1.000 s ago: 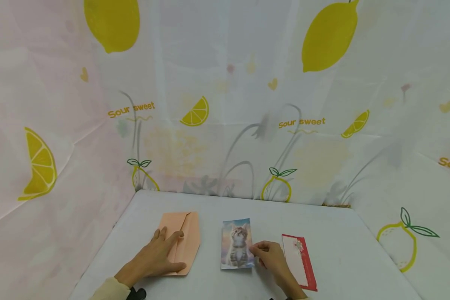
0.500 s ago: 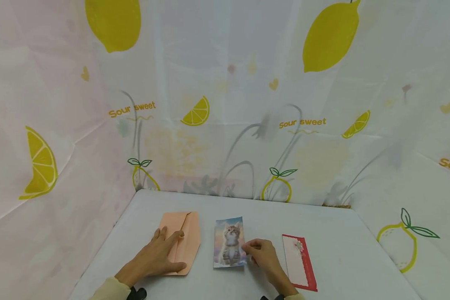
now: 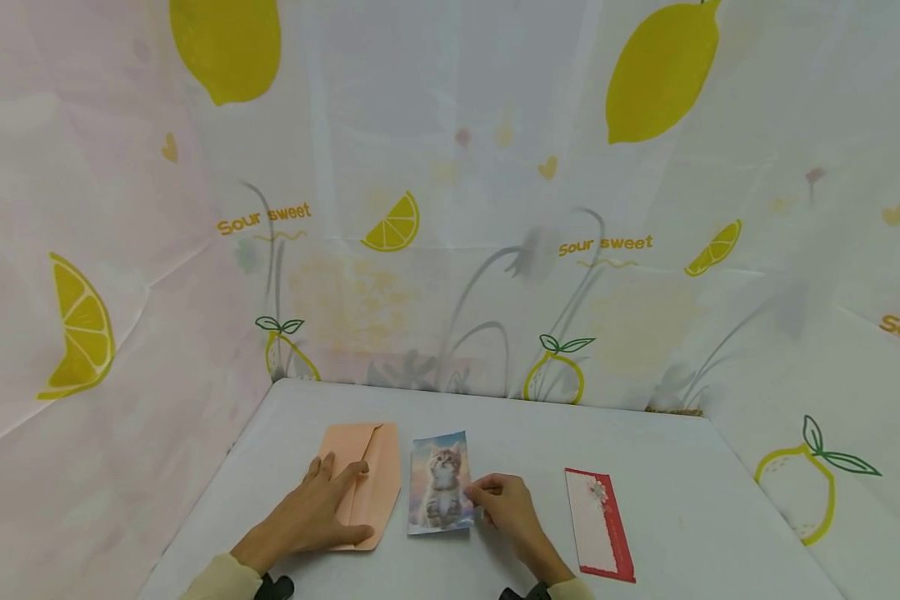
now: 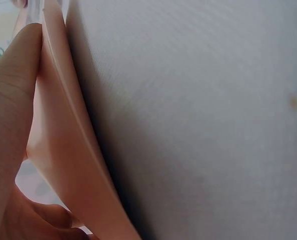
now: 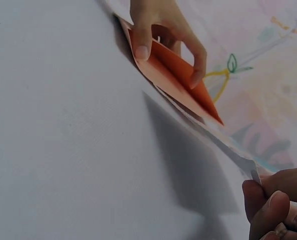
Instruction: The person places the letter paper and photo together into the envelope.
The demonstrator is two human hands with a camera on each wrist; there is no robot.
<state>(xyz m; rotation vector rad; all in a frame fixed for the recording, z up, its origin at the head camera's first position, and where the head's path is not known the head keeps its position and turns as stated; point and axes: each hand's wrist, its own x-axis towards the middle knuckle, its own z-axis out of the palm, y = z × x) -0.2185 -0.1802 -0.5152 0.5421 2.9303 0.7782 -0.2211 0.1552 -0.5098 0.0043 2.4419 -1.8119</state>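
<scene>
Pinching the kitten card [image 3: 429, 490] by its right edge, your right hand [image 3: 506, 504] has brought it just beside the peach envelope [image 3: 380, 483], narrowing the gap. Your left hand [image 3: 313, 508], fingers spread, rests on the envelope.

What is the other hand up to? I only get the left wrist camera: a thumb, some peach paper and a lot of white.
Observer: The right hand pinches the right edge of a kitten card between thumb and fingers.
Visitor: Oh, sweet! Has that card gone into the peach envelope?
Observer: No, the head view shows a narrow strip of white table between the two.
Visitor: And is there anything else on the table that I'm missing?
Observer: Yes, a red-and-white card lies on it, to the right of the right hand.
</scene>
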